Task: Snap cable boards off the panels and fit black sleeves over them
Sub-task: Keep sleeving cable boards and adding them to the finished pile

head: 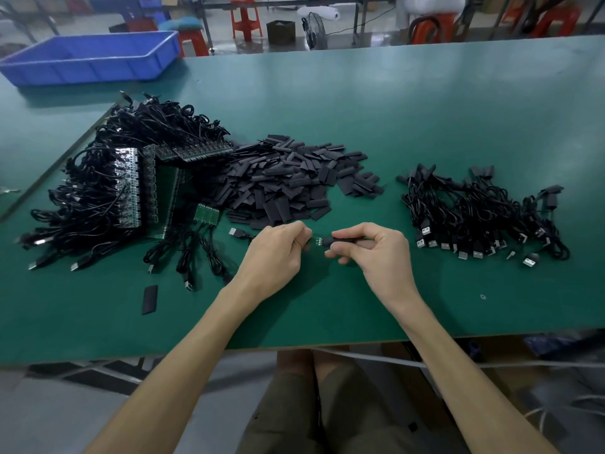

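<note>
Above the near table [327,306], left hand [278,253] pinches the cable board [317,241] while right hand [376,250] grips a black sleeve [343,240] partly on; next, push it fully over.

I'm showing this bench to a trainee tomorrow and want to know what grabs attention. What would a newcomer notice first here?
First, the two hands at the near centre: the left hand pinches a small cable board while the right hand holds a black sleeve against it. Behind them a heap of loose sleeves fills the middle of the green table. A tangle of cabled panels lies left, and a pile of cables right.
</note>
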The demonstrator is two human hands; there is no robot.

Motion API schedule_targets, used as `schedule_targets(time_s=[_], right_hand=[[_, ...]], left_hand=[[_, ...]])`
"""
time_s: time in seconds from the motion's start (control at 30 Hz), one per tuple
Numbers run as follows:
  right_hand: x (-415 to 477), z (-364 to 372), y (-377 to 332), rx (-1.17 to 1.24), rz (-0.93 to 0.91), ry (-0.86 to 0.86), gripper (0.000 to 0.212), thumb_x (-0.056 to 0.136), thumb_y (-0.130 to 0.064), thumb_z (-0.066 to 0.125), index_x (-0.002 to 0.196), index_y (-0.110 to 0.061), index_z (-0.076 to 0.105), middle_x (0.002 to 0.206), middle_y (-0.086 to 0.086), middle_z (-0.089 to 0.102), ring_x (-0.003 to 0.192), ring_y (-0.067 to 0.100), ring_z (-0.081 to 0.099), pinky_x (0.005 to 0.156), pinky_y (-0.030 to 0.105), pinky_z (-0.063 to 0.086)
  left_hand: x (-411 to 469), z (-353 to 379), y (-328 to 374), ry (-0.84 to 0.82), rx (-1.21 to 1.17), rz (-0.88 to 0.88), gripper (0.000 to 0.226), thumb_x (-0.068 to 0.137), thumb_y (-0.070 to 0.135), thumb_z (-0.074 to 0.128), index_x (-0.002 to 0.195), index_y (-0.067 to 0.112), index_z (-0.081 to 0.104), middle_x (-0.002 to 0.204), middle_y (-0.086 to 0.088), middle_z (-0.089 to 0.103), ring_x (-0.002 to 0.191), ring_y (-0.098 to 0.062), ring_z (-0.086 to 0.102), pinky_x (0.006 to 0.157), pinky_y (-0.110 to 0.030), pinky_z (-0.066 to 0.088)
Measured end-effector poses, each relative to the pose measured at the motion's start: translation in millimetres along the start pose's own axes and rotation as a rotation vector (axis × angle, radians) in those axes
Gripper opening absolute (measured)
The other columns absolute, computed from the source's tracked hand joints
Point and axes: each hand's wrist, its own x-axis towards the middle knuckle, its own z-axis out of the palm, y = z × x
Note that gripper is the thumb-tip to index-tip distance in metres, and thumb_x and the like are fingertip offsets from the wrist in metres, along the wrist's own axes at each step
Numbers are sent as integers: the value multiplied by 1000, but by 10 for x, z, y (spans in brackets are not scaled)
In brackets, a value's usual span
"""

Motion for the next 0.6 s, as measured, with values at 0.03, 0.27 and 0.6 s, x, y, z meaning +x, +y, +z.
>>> schedule_targets(time_s=[0.03, 0.27, 0.6], right_hand=[[-2, 1, -2, 4, 4, 2, 14, 83, -1, 81, 95, -6, 76, 75, 4, 79, 75, 19, 77, 68, 22, 59], [-22, 1, -38, 30, -10, 7, 14, 83, -2, 81, 94, -8, 75, 78, 4, 79, 77, 18, 78, 66, 21, 58], [-38, 9, -8, -54, -36, -32, 16, 85, -5, 81, 99, -10, 75, 78, 0, 79, 78, 14, 77, 66, 22, 58]], left_hand=[[1, -2, 2, 4, -8, -4, 32, 109, 22, 42, 78, 15, 49, 60, 18, 44, 55, -9, 43, 59, -23, 25], [-11, -25, 27, -51, -108, 20, 38, 110, 27, 40, 81, 8, 55, 56, 22, 53, 50, -10, 43, 57, -18, 26], [3, -37, 23, -79, -72, 64, 32, 109, 24, 43, 78, 19, 47, 64, 15, 48, 60, -15, 46, 63, -21, 27]])
